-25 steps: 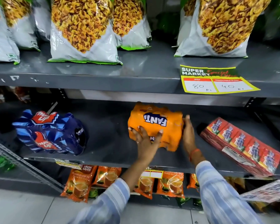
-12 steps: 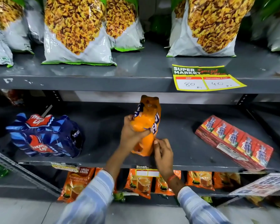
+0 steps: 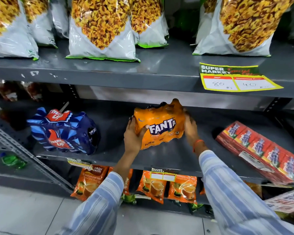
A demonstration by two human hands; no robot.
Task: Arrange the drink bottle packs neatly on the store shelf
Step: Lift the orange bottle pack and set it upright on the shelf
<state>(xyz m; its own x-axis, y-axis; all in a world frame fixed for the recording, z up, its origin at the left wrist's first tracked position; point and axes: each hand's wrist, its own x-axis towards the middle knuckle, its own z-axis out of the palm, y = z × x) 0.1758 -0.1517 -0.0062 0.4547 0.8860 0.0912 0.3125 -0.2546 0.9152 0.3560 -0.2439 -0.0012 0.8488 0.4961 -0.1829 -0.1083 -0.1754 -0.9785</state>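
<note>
An orange Fanta bottle pack stands on the grey middle shelf, its logo facing me the right way up. My left hand grips its left end, thumb across the front. My right hand presses flat against its right end. To the left on the same shelf lies a dark blue Thums Up bottle pack, apart from both hands.
A red pack of small drink cartons lies slanted at the shelf's right end. Snack bags fill the top shelf above a yellow price tag. Orange tea pouches hang below. A grey slanted rail crosses at the left.
The Fanta pack was lying with its logo upside down, was tipped up on end, and now rests with the logo upright toward me. Both hands shifted to its two ends.
</note>
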